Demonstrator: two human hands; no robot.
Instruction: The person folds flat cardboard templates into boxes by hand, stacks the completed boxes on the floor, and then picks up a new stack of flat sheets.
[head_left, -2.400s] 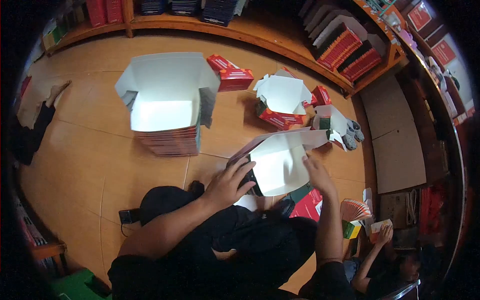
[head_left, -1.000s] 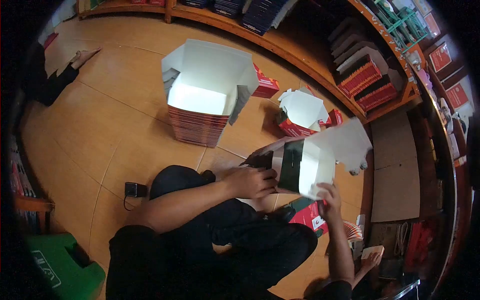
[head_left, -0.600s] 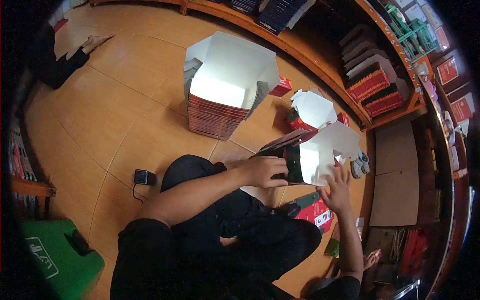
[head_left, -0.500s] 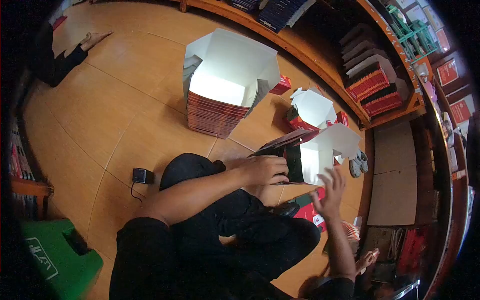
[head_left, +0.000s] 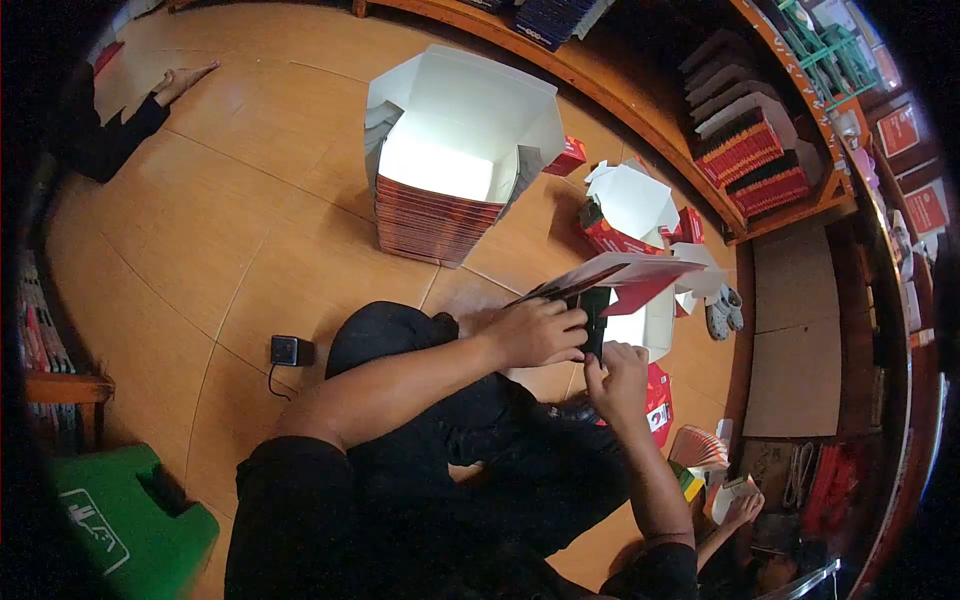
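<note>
A printed cardboard box, red and dark outside and white inside, is in front of my crossed legs with its flaps up. My left hand has its fingers curled over the dark near side of the box. Close beside it, my right hand pinches the lower edge of the same side. Part of the box's inside is hidden behind the raised flap and my fingers. A tall stack of nested open boxes stands on the floor ahead.
Another open box and a small red box are beyond. A wooden shelf holds stacked cartons. A black cube with a cable and a green plastic object are at left. At lower right, another person's hand holds a carton.
My right hand has come in from the right, its spread fingers closing on the box edge beside my left hand. The box's flap has swung across the opening. The other person's hand now shows a carton.
</note>
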